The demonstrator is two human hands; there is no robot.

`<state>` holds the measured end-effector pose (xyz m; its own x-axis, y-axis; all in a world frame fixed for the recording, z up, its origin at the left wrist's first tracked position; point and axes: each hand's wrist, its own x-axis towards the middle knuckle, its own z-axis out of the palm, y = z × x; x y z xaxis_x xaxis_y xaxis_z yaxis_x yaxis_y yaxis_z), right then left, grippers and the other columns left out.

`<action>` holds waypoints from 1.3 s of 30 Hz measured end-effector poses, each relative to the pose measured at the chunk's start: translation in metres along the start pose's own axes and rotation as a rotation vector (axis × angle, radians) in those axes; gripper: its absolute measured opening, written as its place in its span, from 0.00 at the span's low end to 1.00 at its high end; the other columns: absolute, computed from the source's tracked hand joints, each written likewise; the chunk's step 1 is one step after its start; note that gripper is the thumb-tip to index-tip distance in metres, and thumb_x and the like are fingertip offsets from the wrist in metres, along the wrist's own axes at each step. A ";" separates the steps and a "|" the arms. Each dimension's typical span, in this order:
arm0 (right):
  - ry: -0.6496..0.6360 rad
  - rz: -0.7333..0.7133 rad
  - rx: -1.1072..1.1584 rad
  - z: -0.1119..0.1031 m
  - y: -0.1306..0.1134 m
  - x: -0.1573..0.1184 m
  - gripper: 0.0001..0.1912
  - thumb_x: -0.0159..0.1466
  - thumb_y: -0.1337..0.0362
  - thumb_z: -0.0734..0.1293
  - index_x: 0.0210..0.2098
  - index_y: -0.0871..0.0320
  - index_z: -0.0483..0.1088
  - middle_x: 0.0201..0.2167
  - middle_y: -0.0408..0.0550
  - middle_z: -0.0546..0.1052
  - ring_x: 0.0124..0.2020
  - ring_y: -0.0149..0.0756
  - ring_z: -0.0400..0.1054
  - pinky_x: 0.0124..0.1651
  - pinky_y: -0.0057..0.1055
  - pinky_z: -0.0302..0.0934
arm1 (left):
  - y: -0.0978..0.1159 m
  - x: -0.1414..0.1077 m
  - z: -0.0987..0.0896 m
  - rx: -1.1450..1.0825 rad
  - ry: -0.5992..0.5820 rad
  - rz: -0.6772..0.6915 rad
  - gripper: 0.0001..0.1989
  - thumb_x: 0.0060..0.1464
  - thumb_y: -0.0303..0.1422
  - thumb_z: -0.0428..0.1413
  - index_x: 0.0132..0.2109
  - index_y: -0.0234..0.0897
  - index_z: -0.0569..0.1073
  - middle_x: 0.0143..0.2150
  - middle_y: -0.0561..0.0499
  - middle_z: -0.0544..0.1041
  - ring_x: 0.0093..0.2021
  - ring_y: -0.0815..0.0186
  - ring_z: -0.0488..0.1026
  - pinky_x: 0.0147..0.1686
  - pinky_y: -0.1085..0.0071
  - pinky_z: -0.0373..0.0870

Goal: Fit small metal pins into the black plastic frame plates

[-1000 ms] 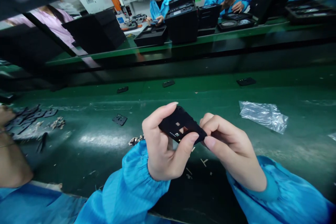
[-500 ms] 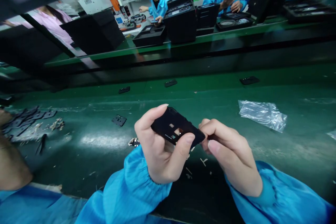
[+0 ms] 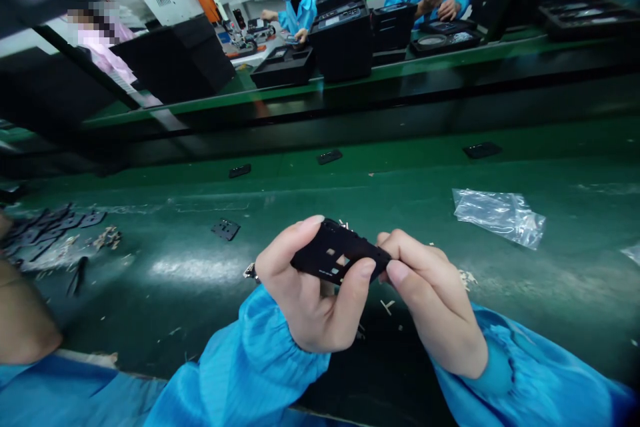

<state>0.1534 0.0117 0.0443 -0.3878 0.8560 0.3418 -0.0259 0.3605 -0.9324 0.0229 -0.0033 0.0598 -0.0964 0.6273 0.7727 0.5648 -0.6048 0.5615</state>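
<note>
A flat black plate (image 3: 317, 250) with small square cutouts is held in the air above the green bench. My left hand (image 3: 310, 293) grips it, fingers at its far left corner and thumb across its near edge. At the plate's right end, my right hand (image 3: 430, 293) pinches the corner between thumb and forefinger; whether a small piece is also between those fingertips is hidden. Thin pale scraps (image 3: 387, 307) lie on the bench below the hands.
Black plates are piled (image 3: 45, 227) at the left, near another person's arm (image 3: 25, 307). Single black parts (image 3: 226, 229) lie on the green bench (image 3: 165, 227). Clear plastic bags (image 3: 500, 217) rest at right. Behind the ledge are black trays (image 3: 343, 47) and people in blue.
The plate's far left part has dipped and the plate lies flatter in view. My right hand has shifted slightly left, showing pale scraps behind it.
</note>
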 end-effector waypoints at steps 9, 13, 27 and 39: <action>0.069 0.094 0.153 0.008 0.006 -0.004 0.13 0.64 0.64 0.54 0.22 0.57 0.55 0.21 0.40 0.54 0.24 0.29 0.50 0.26 0.29 0.46 | -0.005 -0.004 -0.001 0.026 -0.078 0.042 0.16 0.45 0.19 0.55 0.40 0.41 0.67 0.39 0.50 0.61 0.24 0.73 0.61 0.18 0.74 0.60; 0.078 0.099 0.174 0.010 0.006 -0.004 0.13 0.63 0.63 0.54 0.22 0.57 0.55 0.21 0.41 0.55 0.24 0.31 0.50 0.26 0.29 0.47 | -0.007 -0.006 0.000 0.031 -0.059 0.066 0.16 0.45 0.20 0.55 0.41 0.42 0.67 0.41 0.49 0.61 0.26 0.72 0.62 0.21 0.72 0.62; 0.017 -0.106 -0.081 0.004 -0.006 0.002 0.08 0.62 0.69 0.58 0.26 0.57 0.56 0.20 0.39 0.59 0.21 0.26 0.52 0.22 0.25 0.48 | -0.013 -0.002 0.012 -0.647 -0.121 -0.497 0.27 0.53 0.34 0.53 0.57 0.51 0.51 0.30 0.55 0.64 0.28 0.69 0.67 0.29 0.71 0.69; 0.034 -0.287 -0.504 -0.007 -0.004 0.009 0.09 0.58 0.70 0.62 0.26 0.56 0.56 0.20 0.39 0.60 0.21 0.27 0.56 0.24 0.27 0.50 | -0.006 0.008 0.005 -0.957 -0.294 -0.877 0.34 0.47 0.29 0.57 0.58 0.49 0.53 0.30 0.55 0.65 0.26 0.73 0.64 0.27 0.73 0.66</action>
<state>0.1564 0.0210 0.0520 -0.3997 0.7063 0.5843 0.3195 0.7048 -0.6334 0.0229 0.0082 0.0611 0.1179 0.9927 0.0262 -0.4000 0.0234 0.9162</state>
